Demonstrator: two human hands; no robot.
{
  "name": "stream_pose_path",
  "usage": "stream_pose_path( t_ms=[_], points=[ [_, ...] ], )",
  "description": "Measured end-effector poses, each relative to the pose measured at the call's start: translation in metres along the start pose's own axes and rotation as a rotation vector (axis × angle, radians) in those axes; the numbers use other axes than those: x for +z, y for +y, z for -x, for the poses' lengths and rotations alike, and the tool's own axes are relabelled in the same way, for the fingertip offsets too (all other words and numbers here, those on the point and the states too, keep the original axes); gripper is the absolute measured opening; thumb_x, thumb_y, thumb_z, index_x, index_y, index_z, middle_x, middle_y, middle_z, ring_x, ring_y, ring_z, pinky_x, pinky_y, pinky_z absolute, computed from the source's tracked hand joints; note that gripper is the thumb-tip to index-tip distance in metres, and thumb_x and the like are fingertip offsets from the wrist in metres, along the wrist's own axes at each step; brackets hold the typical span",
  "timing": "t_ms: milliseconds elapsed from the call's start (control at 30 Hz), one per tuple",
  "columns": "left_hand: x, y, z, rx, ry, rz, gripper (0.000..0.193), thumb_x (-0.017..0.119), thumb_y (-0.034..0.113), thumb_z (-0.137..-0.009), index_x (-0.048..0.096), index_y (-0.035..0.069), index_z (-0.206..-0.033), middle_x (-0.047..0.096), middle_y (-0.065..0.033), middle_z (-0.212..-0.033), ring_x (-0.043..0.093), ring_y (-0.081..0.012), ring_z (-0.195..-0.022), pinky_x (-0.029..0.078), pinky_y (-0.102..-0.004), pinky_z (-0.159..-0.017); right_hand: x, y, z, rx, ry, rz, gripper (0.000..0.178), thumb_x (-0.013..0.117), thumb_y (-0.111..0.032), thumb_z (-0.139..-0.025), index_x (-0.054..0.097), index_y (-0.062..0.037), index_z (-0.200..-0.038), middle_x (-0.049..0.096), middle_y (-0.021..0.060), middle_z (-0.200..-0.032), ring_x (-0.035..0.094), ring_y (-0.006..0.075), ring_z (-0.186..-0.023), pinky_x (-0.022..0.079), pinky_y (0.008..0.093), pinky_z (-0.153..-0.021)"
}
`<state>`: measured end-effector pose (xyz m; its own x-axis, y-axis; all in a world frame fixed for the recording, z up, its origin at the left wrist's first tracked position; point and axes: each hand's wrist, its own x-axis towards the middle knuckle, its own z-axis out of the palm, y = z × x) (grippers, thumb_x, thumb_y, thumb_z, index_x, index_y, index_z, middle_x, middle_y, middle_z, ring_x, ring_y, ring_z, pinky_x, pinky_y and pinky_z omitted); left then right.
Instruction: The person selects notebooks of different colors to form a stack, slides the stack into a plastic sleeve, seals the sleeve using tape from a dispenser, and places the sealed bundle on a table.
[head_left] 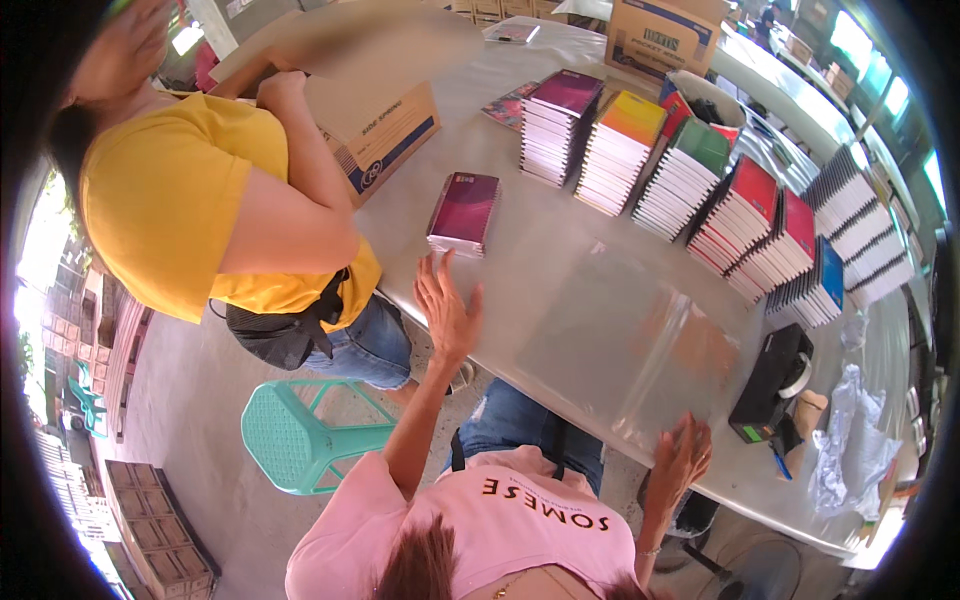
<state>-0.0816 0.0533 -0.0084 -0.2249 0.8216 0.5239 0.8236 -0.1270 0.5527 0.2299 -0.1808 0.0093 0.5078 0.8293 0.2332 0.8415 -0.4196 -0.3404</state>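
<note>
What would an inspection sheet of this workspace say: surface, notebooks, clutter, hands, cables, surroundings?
Surface: glossy grey table, with reflections.
Notebooks: small purple stack apart from the others; farther right, taller purple stack, then yellow stack, green stack, two red stacks and blue stack.
Clutter: black tape dispenser and crumpled clear plastic at the right.
Hands: left hand open, fingertips at the small purple stack's near edge, contact unclear; right hand at the table's near edge, nothing seen held.
Cables: nothing seen.
Surroundings: co-worker in a yellow shirt beside an open cardboard box; green stool on the floor.
</note>
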Motion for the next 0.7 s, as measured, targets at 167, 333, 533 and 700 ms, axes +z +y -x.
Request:
stream_pose_path(
  t_ms=[167,333,533,700],
  points=[
    [-0.012,0.002,0.004,-0.068,-0.042,-0.005,0.073,0.07,0.014,-0.075,0.036,0.013,-0.14,0.031,-0.0185,-0.143,0.025,-0.0389,-0.137,0.022,-0.05,-0.111,-0.015,-0.011,-0.019,0.151,0.051,0.067,0.041,0.058,-0.031,-0.091,0.055,-0.0151,-0.129,0.041,0.0152,-0.139,0.035,0.0363,-0.129,0.027,0.052,-0.105],
    [-0.014,0.005,0.002,-0.07,-0.076,0.076,0.068,0.07,0.013,-0.075,0.04,0.014,-0.137,0.033,-0.0186,-0.14,0.031,-0.0383,-0.131,0.028,-0.0498,-0.106,-0.028,-0.018,-0.053,-0.002,0.184,-0.029,0.039,0.063,-0.02,-0.086,0.06,-0.0133,-0.123,0.043,0.017,-0.137,0.037,0.0369,-0.128,0.028,0.0504,-0.105],
    [-0.016,0.013,0.014,-0.079,-0.016,0.164,0.066,0.07,0.01,-0.076,0.041,0.017,-0.136,0.032,-0.0177,-0.139,0.031,-0.0391,-0.131,0.03,-0.0511,-0.104,-0.025,-0.048,-0.075,-0.233,0.142,-0.11,0.041,0.065,-0.009,-0.079,0.062,-0.0081,-0.12,0.05,0.021,-0.13,0.04,0.0363,-0.126,0.028,0.0462,-0.106],
    [-0.016,0.032,0.016,0.067,-0.075,0.29,0.06,0.067,0.009,-0.08,0.042,0.017,-0.134,0.032,-0.0174,-0.137,0.031,-0.0395,-0.13,0.03,-0.0502,-0.107,-0.039,-0.046,-0.097,-0.306,0.207,-0.18,0.034,0.065,-0.005,-0.081,0.063,-0.0038,-0.114,0.058,0.0176,-0.121,0.043,0.0356,-0.124,0.03,0.0473,-0.104]
  ],
)
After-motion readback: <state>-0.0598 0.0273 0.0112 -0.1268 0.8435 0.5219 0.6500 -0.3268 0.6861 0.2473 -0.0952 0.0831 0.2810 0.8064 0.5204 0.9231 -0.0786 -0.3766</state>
